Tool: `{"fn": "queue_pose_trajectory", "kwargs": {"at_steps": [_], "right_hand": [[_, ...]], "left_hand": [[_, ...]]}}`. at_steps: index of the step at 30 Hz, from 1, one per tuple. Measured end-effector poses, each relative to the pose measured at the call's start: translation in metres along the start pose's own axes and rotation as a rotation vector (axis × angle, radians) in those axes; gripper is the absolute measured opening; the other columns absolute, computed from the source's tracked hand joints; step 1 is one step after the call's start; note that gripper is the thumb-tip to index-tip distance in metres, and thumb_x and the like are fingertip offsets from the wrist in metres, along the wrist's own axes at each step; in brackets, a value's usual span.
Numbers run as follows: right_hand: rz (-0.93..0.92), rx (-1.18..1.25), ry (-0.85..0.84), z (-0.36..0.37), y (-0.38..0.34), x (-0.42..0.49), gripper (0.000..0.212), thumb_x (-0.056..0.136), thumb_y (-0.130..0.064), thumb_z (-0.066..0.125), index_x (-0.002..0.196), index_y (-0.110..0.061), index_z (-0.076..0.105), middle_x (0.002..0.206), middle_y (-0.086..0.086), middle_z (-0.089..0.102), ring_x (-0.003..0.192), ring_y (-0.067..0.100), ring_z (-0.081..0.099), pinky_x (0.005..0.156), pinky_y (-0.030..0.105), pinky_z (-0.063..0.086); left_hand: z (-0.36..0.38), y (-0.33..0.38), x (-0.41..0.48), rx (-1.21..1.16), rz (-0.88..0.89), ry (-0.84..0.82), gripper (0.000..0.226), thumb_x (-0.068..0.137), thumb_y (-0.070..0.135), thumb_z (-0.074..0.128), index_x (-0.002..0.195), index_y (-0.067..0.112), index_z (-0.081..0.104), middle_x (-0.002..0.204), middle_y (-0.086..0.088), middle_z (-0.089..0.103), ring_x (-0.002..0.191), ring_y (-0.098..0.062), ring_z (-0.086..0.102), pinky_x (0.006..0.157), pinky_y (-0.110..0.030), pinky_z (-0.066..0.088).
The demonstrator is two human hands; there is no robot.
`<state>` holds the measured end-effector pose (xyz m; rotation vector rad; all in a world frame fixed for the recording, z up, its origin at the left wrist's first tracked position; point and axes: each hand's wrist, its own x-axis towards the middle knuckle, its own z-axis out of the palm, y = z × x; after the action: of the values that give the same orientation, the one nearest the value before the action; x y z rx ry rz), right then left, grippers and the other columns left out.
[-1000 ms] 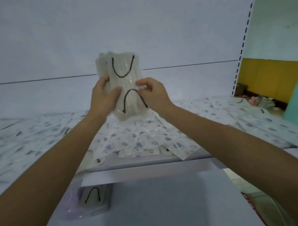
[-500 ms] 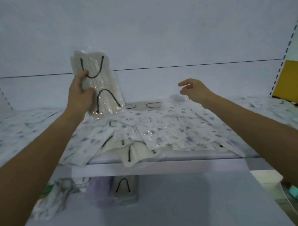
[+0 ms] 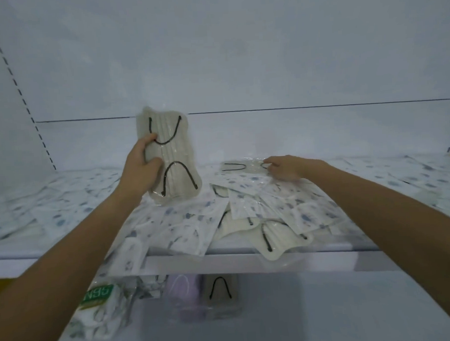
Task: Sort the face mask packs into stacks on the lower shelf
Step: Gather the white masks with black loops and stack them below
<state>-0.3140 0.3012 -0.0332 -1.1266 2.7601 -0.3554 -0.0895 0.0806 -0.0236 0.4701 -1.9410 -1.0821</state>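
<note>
— Head view, nearest first: what on the lower shelf [image 3: 302,316]?
— Side by side, under the upper shelf [image 3: 223,263]: green-labelled pack [image 3: 98,295], lilac pack [image 3: 184,297], grey pack [image 3: 220,293] with a black loop.
— Higher up?
— A heap of patterned packs [image 3: 185,223]; overhanging beige pack [image 3: 276,241] at the front edge.
— Hands?
— Left hand [image 3: 141,170]: curled round an upright pack [image 3: 174,157], raised above the heap. Right hand [image 3: 287,166]: farther back, pinching the clear wrap of a flat pack [image 3: 240,167] lying on the heap.
</note>
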Motion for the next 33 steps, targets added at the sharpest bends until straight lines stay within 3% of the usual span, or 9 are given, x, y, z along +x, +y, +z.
{"fn": "queue_pose_trajectory", "kwargs": {"at_steps": [3, 6, 8, 13, 15, 17, 20, 26, 33], "right_hand": [[0.030, -0.100, 0.109, -0.003, 0.011, -0.006, 0.041, 0.101, -0.034, 0.032, 0.139, -0.021, 0.039, 0.137, 0.008, 0.049, 0.125, 0.027, 0.044, 0.101, 0.035, 0.033], [0.023, -0.041, 0.263, -0.010, 0.019, -0.011, 0.034, 0.099, -0.030, 0.041, 0.129, -0.016, 0.049, 0.121, 0.010, 0.059, 0.111, 0.025, 0.051, 0.088, 0.030, 0.036], [0.022, 0.068, 0.299, -0.013, 0.023, -0.006, 0.035, 0.096, -0.028, 0.049, 0.129, -0.015, 0.050, 0.121, 0.010, 0.058, 0.110, 0.023, 0.051, 0.086, 0.025, 0.035], [0.122, 0.012, 0.037, -0.009, 0.023, 0.016, 0.067, 0.091, -0.042, 0.055, 0.146, -0.016, 0.026, 0.152, 0.005, 0.029, 0.138, 0.024, 0.030, 0.111, 0.035, 0.025], [0.189, 0.028, -0.008, -0.009, 0.024, 0.022, 0.071, 0.089, -0.041, 0.058, 0.146, -0.012, 0.027, 0.153, 0.006, 0.027, 0.138, 0.026, 0.029, 0.109, 0.035, 0.026], [0.197, 0.131, 0.084, -0.011, 0.026, 0.026, 0.065, 0.087, -0.027, 0.064, 0.142, -0.010, 0.034, 0.147, 0.010, 0.034, 0.133, 0.028, 0.036, 0.104, 0.032, 0.031], [0.122, 0.255, 0.335, -0.017, 0.031, 0.025, 0.044, 0.089, -0.005, 0.054, 0.132, -0.012, 0.047, 0.131, 0.013, 0.050, 0.115, 0.027, 0.048, 0.088, 0.027, 0.036], [-0.083, 0.699, 0.582, -0.042, 0.032, -0.008, 0.029, 0.088, -0.004, 0.057, 0.114, -0.017, 0.056, 0.086, -0.007, 0.056, 0.085, 0.018, 0.055, 0.069, 0.021, 0.044], [-0.249, 0.748, 0.552, -0.051, 0.035, -0.067, 0.029, 0.088, -0.001, 0.059, 0.110, -0.020, 0.056, 0.094, 0.002, 0.060, 0.086, 0.017, 0.058, 0.077, 0.022, 0.047]], "left_hand": [[0.001, -0.002, 0.003, -0.033, -0.008, -0.005, 0.052, 0.090, -0.004, 0.043, 0.136, 0.021, 0.044, 0.125, 0.004, 0.047, 0.095, -0.004, 0.054, 0.070, -0.002, 0.042], [0.010, 0.001, 0.011, -0.073, 0.001, -0.020, 0.052, 0.090, -0.004, 0.043, 0.136, 0.021, 0.044, 0.130, 0.001, 0.046, 0.111, -0.012, 0.050, 0.087, -0.018, 0.043], [0.017, 0.004, 0.015, -0.083, 0.014, -0.038, 0.052, 0.090, -0.004, 0.043, 0.136, 0.021, 0.043, 0.131, 0.001, 0.045, 0.113, -0.012, 0.045, 0.089, -0.022, 0.041], [0.034, 0.011, 0.018, -0.081, 0.060, -0.088, 0.052, 0.090, -0.004, 0.044, 0.137, 0.018, 0.042, 0.132, 0.000, 0.045, 0.115, -0.013, 0.046, 0.088, -0.022, 0.041], [0.040, 0.012, 0.018, -0.066, 0.063, -0.104, 0.052, 0.089, -0.005, 0.044, 0.137, 0.017, 0.041, 0.130, 0.000, 0.045, 0.112, -0.012, 0.045, 0.086, -0.021, 0.041], [0.044, 0.013, 0.017, -0.046, 0.068, -0.118, 0.053, 0.090, -0.005, 0.044, 0.138, 0.017, 0.040, 0.131, 0.001, 0.044, 0.112, -0.010, 0.044, 0.087, -0.020, 0.040], [0.047, 0.012, 0.019, -0.044, 0.050, -0.104, 0.053, 0.090, -0.005, 0.043, 0.138, 0.017, 0.040, 0.135, -0.001, 0.044, 0.113, -0.010, 0.043, 0.088, -0.020, 0.039], [0.059, 0.021, 0.024, -0.098, 0.047, -0.070, 0.054, 0.089, -0.005, 0.042, 0.137, 0.020, 0.041, 0.136, -0.001, 0.043, 0.114, -0.012, 0.043, 0.084, -0.018, 0.040], [0.092, 0.043, 0.015, -0.167, 0.080, -0.176, 0.052, 0.090, -0.002, 0.045, 0.136, 0.021, 0.042, 0.129, 0.001, 0.046, 0.110, -0.013, 0.047, 0.081, -0.015, 0.043]]}}
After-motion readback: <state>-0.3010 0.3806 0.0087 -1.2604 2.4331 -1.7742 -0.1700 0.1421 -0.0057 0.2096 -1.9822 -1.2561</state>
